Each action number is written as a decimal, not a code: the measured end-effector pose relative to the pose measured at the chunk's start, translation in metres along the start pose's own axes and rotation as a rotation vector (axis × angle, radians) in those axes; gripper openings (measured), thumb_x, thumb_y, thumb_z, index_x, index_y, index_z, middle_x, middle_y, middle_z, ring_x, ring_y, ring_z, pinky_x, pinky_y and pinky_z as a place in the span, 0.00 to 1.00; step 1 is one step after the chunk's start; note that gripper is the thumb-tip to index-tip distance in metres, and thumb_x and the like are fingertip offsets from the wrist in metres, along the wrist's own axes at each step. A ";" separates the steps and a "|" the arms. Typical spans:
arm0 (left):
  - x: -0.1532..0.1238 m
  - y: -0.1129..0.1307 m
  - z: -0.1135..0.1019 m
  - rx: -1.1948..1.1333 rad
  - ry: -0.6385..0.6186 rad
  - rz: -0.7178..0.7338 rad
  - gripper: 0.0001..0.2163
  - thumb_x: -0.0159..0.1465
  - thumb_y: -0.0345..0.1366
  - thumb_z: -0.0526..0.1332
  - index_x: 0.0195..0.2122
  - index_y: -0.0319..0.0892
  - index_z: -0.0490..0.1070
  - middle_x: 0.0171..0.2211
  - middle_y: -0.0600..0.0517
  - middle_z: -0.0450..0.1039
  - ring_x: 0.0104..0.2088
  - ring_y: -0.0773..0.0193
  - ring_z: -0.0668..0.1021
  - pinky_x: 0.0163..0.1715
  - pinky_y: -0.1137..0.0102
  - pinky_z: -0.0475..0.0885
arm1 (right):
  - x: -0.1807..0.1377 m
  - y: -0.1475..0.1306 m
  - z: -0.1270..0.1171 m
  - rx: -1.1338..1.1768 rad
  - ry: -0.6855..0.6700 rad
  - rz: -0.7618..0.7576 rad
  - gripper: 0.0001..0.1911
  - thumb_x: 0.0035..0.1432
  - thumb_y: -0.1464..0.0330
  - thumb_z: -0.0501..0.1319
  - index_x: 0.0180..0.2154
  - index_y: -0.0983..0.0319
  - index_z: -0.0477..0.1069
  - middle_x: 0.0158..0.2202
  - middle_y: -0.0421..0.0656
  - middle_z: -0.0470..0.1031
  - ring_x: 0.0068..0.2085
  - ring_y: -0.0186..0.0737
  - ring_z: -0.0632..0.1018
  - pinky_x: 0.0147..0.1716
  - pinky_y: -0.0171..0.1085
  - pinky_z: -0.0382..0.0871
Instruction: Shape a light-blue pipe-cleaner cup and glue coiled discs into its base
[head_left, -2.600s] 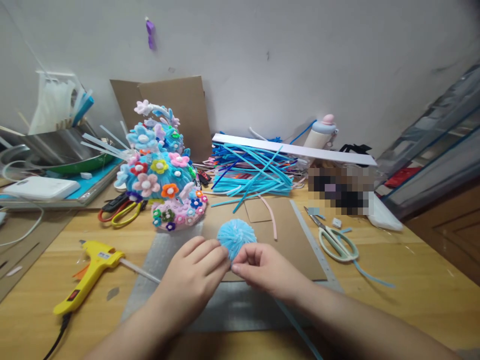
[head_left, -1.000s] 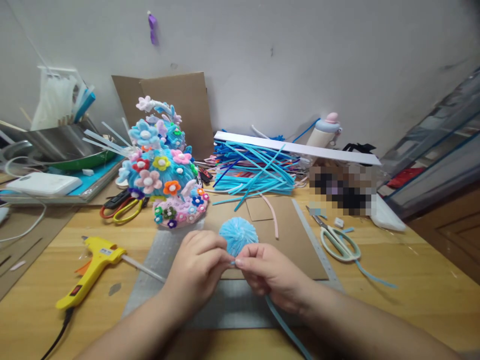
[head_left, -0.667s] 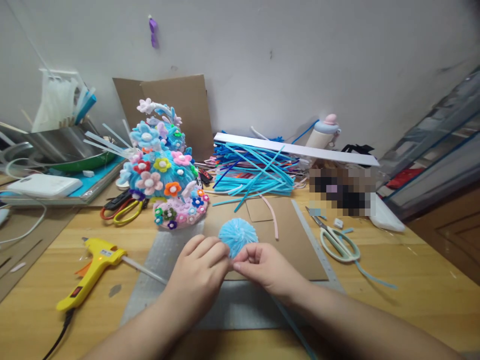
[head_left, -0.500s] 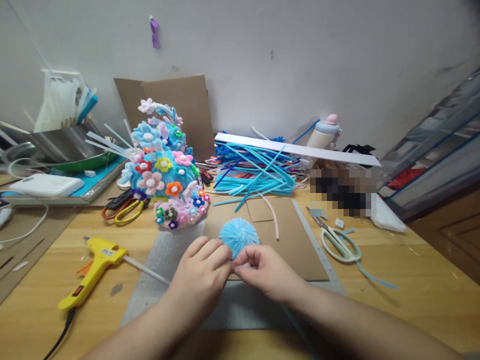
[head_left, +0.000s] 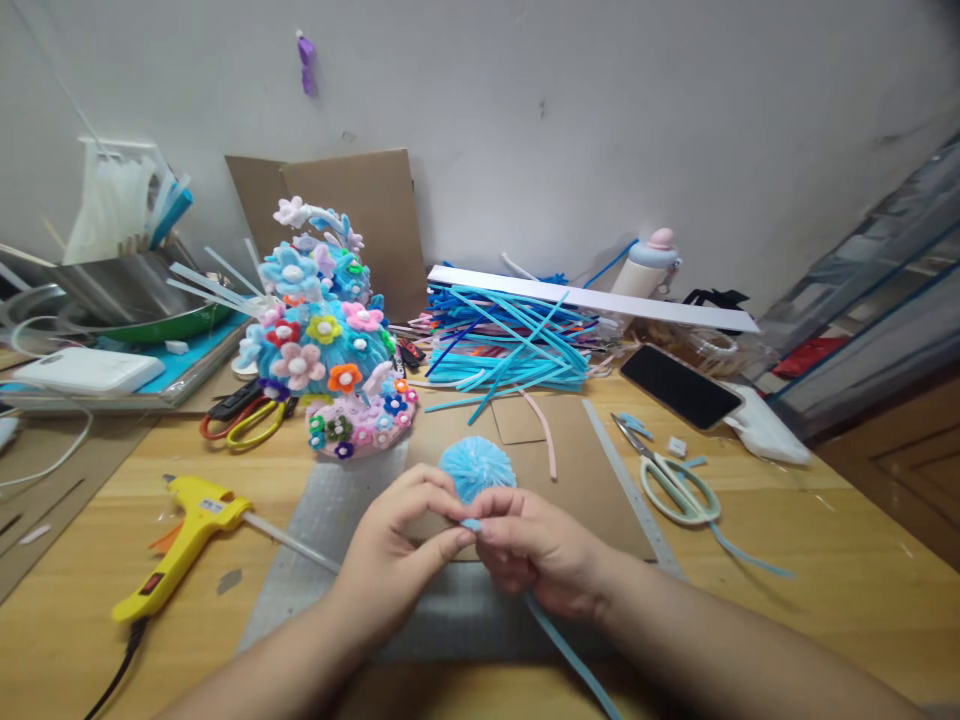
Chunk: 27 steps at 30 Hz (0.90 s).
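A light blue pipe cleaner [head_left: 574,655] runs from the front edge of the table up into my right hand [head_left: 544,550], whose thumb and fingers pinch it. My left hand [head_left: 409,535] pinches its small bent end between thumb and forefinger, so the two hands meet there. Just behind my fingertips a round, fluffy light blue disc [head_left: 478,468] lies on a sheet of cardboard [head_left: 592,500], its lower edge partly hidden by my hands. Beneath the cardboard is a grey cutting mat [head_left: 307,540].
A yellow glue gun [head_left: 184,535] lies at left. Behind it stands a flower-covered pipe cleaner piece [head_left: 322,330] near yellow-handled scissors [head_left: 259,425]. Blue pipe cleaners [head_left: 510,350] are heaped at the back. Pale-handled scissors [head_left: 679,490] and a phone [head_left: 681,386] lie at right.
My left hand has turned so its thumb and forefinger now show, pinching a blue end. More of the pipe cleaner shows below my right hand. The disc has stayed in place.
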<state>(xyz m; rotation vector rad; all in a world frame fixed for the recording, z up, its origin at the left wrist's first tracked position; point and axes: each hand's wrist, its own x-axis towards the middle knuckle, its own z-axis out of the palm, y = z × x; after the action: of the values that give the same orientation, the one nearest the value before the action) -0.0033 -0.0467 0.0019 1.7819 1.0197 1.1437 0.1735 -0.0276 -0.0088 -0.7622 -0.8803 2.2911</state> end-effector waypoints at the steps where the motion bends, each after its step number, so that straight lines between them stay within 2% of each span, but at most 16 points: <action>1: 0.000 -0.001 0.002 -0.112 -0.003 -0.047 0.02 0.59 0.34 0.63 0.33 0.44 0.74 0.36 0.52 0.67 0.39 0.63 0.72 0.41 0.68 0.65 | 0.000 0.002 0.001 0.040 -0.027 0.026 0.14 0.44 0.64 0.70 0.29 0.62 0.67 0.13 0.30 0.60 0.14 0.23 0.52 0.14 0.27 0.42; 6: 0.000 -0.006 0.011 -0.454 -0.032 -0.212 0.04 0.56 0.37 0.66 0.31 0.44 0.75 0.37 0.52 0.65 0.41 0.63 0.71 0.43 0.68 0.65 | -0.001 0.007 0.003 0.115 -0.010 0.069 0.13 0.45 0.67 0.70 0.29 0.62 0.66 0.16 0.32 0.65 0.14 0.22 0.58 0.13 0.25 0.43; 11: 0.002 -0.011 0.013 -0.551 0.073 -0.383 0.05 0.54 0.38 0.68 0.28 0.43 0.79 0.35 0.52 0.66 0.39 0.66 0.70 0.42 0.72 0.64 | -0.002 0.004 0.005 0.088 -0.001 0.043 0.12 0.49 0.66 0.68 0.29 0.63 0.66 0.18 0.33 0.66 0.14 0.21 0.58 0.12 0.25 0.43; 13: 0.003 -0.011 0.013 -0.584 0.087 -0.439 0.07 0.53 0.39 0.69 0.31 0.44 0.80 0.33 0.52 0.69 0.36 0.68 0.71 0.39 0.73 0.64 | -0.002 0.003 0.004 0.101 -0.003 0.021 0.11 0.50 0.67 0.67 0.28 0.63 0.65 0.18 0.32 0.65 0.14 0.20 0.57 0.12 0.24 0.43; 16: 0.004 -0.009 0.013 -0.667 0.091 -0.547 0.13 0.50 0.40 0.71 0.37 0.45 0.78 0.26 0.55 0.69 0.26 0.72 0.68 0.30 0.75 0.64 | -0.002 0.002 0.003 0.129 -0.024 0.001 0.10 0.51 0.68 0.66 0.28 0.63 0.65 0.17 0.32 0.65 0.14 0.20 0.57 0.12 0.25 0.42; 18: 0.004 -0.008 0.014 -0.696 0.107 -0.573 0.12 0.48 0.41 0.72 0.32 0.43 0.78 0.25 0.56 0.68 0.23 0.74 0.66 0.26 0.76 0.62 | -0.001 0.002 0.003 0.132 -0.029 0.007 0.09 0.51 0.68 0.66 0.29 0.63 0.66 0.18 0.32 0.65 0.14 0.20 0.57 0.12 0.25 0.42; 21: 0.004 -0.009 0.016 -0.703 0.136 -0.564 0.13 0.46 0.41 0.72 0.25 0.39 0.75 0.28 0.56 0.68 0.22 0.75 0.65 0.24 0.77 0.61 | -0.002 0.003 0.004 0.117 -0.017 0.021 0.09 0.51 0.68 0.66 0.29 0.64 0.66 0.18 0.33 0.66 0.14 0.20 0.58 0.12 0.25 0.42; 27: 0.002 -0.014 0.018 -0.703 0.095 -0.590 0.13 0.48 0.42 0.71 0.28 0.39 0.73 0.25 0.56 0.65 0.22 0.74 0.65 0.24 0.76 0.61 | -0.002 0.004 0.007 0.071 0.040 0.034 0.11 0.50 0.66 0.67 0.28 0.63 0.65 0.18 0.32 0.65 0.14 0.21 0.56 0.12 0.26 0.41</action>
<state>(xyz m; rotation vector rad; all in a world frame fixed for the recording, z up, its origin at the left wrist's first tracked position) 0.0113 -0.0431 -0.0153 0.8074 0.9456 1.0288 0.1688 -0.0342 -0.0064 -0.7947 -0.7697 2.3150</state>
